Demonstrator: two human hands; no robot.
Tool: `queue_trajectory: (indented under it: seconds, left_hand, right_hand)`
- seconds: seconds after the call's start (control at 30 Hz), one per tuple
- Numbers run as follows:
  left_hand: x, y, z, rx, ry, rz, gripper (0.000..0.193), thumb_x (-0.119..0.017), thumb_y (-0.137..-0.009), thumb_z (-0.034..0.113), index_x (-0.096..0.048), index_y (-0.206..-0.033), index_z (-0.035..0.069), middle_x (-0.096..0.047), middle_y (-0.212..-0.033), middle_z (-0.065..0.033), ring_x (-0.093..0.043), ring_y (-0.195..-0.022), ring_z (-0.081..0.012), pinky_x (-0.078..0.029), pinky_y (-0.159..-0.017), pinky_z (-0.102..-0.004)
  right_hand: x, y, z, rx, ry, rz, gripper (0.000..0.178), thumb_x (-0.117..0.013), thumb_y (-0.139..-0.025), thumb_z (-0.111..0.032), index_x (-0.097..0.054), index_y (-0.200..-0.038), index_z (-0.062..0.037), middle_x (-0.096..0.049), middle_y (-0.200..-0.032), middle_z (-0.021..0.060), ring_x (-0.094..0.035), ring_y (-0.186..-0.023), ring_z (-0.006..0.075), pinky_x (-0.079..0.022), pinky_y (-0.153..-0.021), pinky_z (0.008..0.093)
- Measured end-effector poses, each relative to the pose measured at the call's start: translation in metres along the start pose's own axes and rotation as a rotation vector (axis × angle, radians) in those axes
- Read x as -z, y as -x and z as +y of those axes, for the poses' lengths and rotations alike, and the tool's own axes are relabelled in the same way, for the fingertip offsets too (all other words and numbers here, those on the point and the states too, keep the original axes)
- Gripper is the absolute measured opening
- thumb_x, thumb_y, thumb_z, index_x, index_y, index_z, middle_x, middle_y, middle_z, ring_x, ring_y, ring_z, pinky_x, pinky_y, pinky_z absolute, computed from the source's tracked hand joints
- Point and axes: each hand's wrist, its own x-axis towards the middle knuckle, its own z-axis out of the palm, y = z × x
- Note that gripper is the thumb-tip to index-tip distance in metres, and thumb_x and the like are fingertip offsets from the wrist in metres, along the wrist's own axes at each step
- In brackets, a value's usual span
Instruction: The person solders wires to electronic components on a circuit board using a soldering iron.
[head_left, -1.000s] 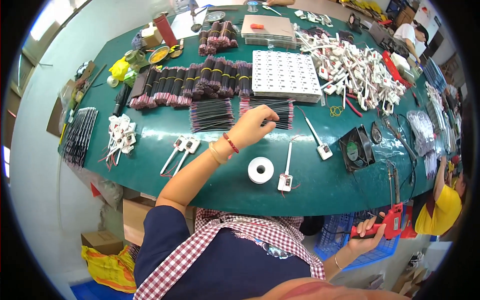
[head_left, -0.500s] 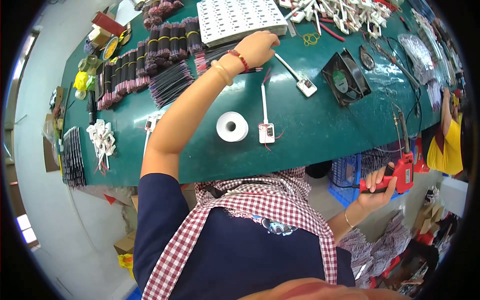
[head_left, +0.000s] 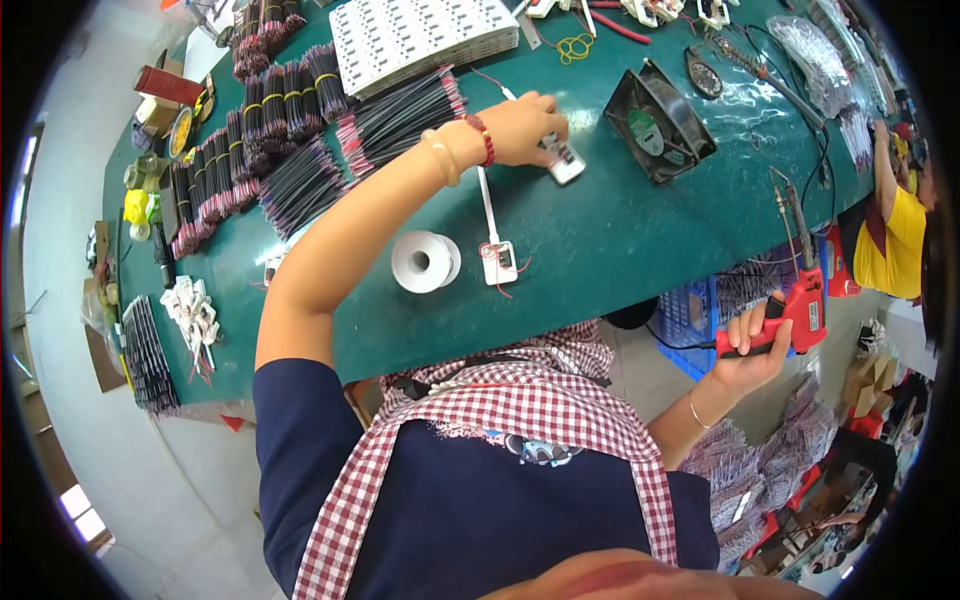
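My left hand (head_left: 525, 132) is closed on a white plastic housing (head_left: 568, 167), whose square end sticks out below the fingertips; the rest of it is mostly hidden. Below the wrist lies a second, long-stemmed white housing (head_left: 497, 264) with thin red wires at its square end. A white spool (head_left: 424, 262) stands left of it. Over the table's front right edge, my right hand (head_left: 752, 350) grips a red soldering gun (head_left: 803, 312) by its handle, its metal tip pointing up and away.
Stacked white panels (head_left: 420, 45) and bundles of black wires (head_left: 290, 98) fill the back left. A black fan (head_left: 660, 125) stands to the right of my left hand. White housings (head_left: 190, 310) are piled at the left. A co-worker in yellow (head_left: 893, 250) is at the far right.
My left hand has come from the panels' front edge onto the white housing and closed on it. My right hand still holds the soldering gun. The whole view has shifted somewhat.
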Motion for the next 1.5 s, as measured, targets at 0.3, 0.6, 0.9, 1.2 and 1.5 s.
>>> queue_trajectory:
  seconds: [0.3, 0.6, 0.9, 1.2, 1.5]
  left_hand:
    - [0.059, -0.030, -0.025, 0.211, 0.632, 0.281, 0.029, -0.052, -0.088, 0.017, -0.060, -0.112, 0.003, -0.064, -0.109, -0.0092, -0.057, -0.106, -0.0186, -0.041, -0.093, -0.0315]
    - [0.033, -0.007, 0.078, 0.426, 1.627, 0.308, 0.058, -0.036, -0.098, 0.038, -0.026, -0.141, 0.002, -0.024, -0.149, -0.0079, -0.014, -0.140, -0.0170, -0.009, -0.112, -0.0446]
    - [0.039, 0.007, 0.111, 0.436, 1.704, 0.029, 0.059, -0.032, -0.099, 0.040, -0.016, -0.146, 0.009, -0.011, -0.153, -0.0027, -0.005, -0.140, -0.0159, 0.001, -0.112, -0.0404]
    - [0.041, 0.008, 0.113, 0.459, 1.693, 0.033, 0.060, -0.030, -0.099, 0.038, -0.011, -0.146, 0.007, -0.011, -0.153, -0.0013, -0.006, -0.140, -0.0140, 0.000, -0.112, -0.0367]
    - [0.040, 0.004, 0.103, 0.401, 1.698, 0.061, 0.062, -0.035, -0.098, 0.038, -0.015, -0.145, 0.003, -0.024, -0.150, -0.0058, -0.017, -0.138, -0.0163, -0.006, -0.112, -0.0382]
  right_hand:
    - [0.001, -0.009, 0.001, 0.018, -0.008, 0.032, 0.038, -0.042, -0.096, -0.029, -0.044, -0.118, 0.0015, -0.043, -0.064, 0.0056, -0.036, -0.042, 0.0090, -0.034, -0.040, 0.0223]
    - [0.016, -0.016, -0.003, 0.033, -0.011, 0.075, 0.039, -0.041, -0.097, -0.030, -0.043, -0.119, 0.0014, -0.043, -0.065, 0.0058, -0.037, -0.043, 0.0091, -0.035, -0.040, 0.0224]
    - [0.016, -0.035, 0.005, 0.004, -0.067, -0.019, 0.039, -0.040, -0.097, -0.030, -0.041, -0.120, 0.0018, -0.044, -0.065, 0.0068, -0.038, -0.042, 0.0099, -0.036, -0.040, 0.0228]
    - [0.023, -0.036, 0.008, 0.006, -0.071, -0.008, 0.038, -0.041, -0.097, -0.027, -0.042, -0.120, 0.0025, -0.042, -0.064, 0.0056, -0.037, -0.043, 0.0090, -0.033, -0.040, 0.0213]
    - [0.021, -0.042, 0.007, -0.009, -0.070, 0.039, 0.036, -0.038, -0.098, -0.028, -0.042, -0.117, 0.0020, -0.044, -0.064, 0.0068, -0.037, -0.041, 0.0095, -0.036, -0.039, 0.0232]
